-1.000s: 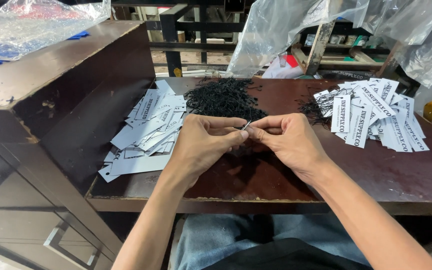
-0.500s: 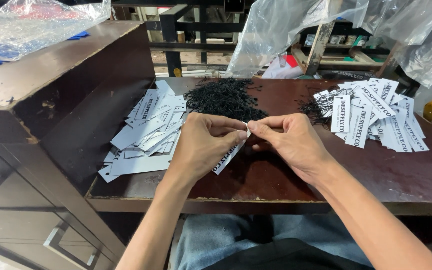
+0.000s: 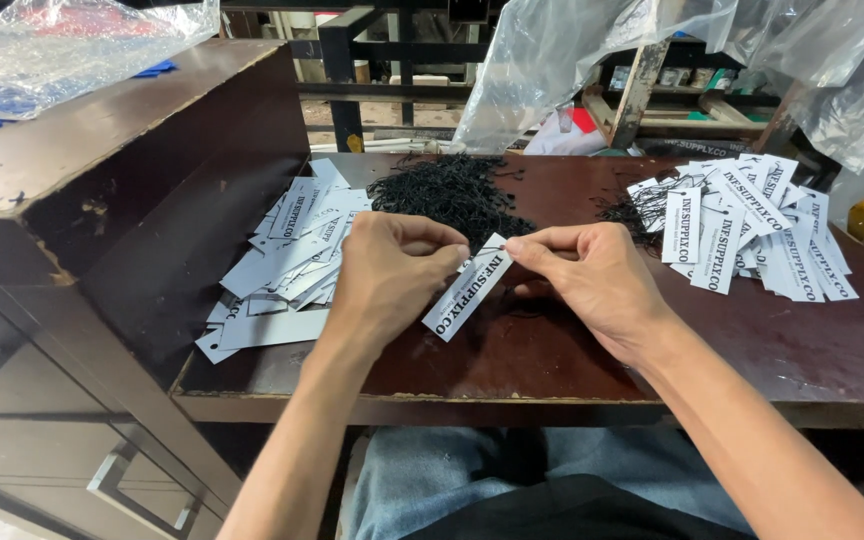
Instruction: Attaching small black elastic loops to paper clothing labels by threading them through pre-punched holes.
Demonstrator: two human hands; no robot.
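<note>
While your lap in blue jeans [image 3: 422,485] fills the bottom of the frame, both your forearms reach up over the near edge of the dark wooden desk [image 3: 572,375]. Your left hand [image 3: 392,275] sits just left of centre, fingers curled in, thumb and forefinger pinched shut on the upper end of a white paper tag [image 3: 467,286]. Your right hand [image 3: 592,280] is just right of centre, its fingertips closed on that same top corner of the tag, so the two hands meet there. The tag hangs tilted, its lower end pointing down and left, above the desk surface; I can't tell if a string is in your fingers.

Left of your left hand, a loose pile of white tags [image 3: 287,265] lies spread on the desk, running down to its front left corner. Behind your hands, at centre, sits a heap of black strings [image 3: 452,190]. Over on the right, a second batch of tags [image 3: 752,230] fans out, black strings tangled at its left edge. At far left stands a brown cabinet [image 3: 82,170] with drawer handles, clear plastic bag [image 3: 72,50] on top. More clear plastic sheeting [image 3: 572,60] hangs across the upper right.
</note>
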